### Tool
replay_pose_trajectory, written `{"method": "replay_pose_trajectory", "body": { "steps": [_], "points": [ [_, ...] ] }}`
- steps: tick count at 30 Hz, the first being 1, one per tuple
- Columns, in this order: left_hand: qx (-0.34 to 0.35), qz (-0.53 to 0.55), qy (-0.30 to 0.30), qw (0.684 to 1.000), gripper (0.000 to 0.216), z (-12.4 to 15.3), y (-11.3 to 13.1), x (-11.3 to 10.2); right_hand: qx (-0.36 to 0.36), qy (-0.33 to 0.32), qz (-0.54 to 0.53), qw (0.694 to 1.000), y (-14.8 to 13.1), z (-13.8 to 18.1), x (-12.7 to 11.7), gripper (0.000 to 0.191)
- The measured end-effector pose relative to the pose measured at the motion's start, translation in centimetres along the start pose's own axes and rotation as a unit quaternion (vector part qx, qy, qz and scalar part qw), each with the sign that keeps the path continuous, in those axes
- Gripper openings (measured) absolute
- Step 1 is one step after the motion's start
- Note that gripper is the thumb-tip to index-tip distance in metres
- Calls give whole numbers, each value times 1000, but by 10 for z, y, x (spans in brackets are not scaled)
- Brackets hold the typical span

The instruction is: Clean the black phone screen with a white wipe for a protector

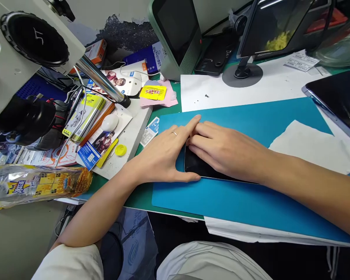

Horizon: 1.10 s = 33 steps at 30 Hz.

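Cluttered repair bench, green underlay and blue work mat (251,116): at your far left lies a crinkled snack bag (37,186), then a stack of boxed accessory packets (84,114) and a yellow sachet (153,92) further back. Your left hand (163,155), ring on one finger, lies spread around the near end of a dark smartphone (196,168). Its thumb runs along the lower edge and its index finger reaches past the upper one, bracing rather than clasping. The smartphone lies flat on the mat, mid-bench. Your right hand (221,149) rests palm-down over it, fingers straight, pressing and holding nothing. A white tissue (309,149) lies on the mat to the right, a tablet (338,101) beyond. By the look of it, you are mid-way through pressing; whether anything covers the glass cannot be told.
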<state>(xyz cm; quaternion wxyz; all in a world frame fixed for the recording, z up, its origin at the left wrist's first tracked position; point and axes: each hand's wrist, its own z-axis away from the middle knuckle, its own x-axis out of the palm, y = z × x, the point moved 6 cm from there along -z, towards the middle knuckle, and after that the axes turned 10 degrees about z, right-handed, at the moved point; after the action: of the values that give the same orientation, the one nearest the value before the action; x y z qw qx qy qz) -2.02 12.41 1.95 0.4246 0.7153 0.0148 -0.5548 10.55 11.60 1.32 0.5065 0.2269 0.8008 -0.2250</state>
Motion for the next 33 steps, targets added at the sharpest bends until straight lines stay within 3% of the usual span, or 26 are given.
{"method": "replay_pose_trajectory", "body": {
  "steps": [14, 33],
  "points": [
    [-12, 20, 15, 1000, 124, 0, -4, -1, 13, 7, 33, 999, -3, -12, 1, 28],
    [-10, 20, 10, 1000, 124, 0, -2, -1, 32, 24, -49, 998, 2, -11, 0, 28]
  ]
}}
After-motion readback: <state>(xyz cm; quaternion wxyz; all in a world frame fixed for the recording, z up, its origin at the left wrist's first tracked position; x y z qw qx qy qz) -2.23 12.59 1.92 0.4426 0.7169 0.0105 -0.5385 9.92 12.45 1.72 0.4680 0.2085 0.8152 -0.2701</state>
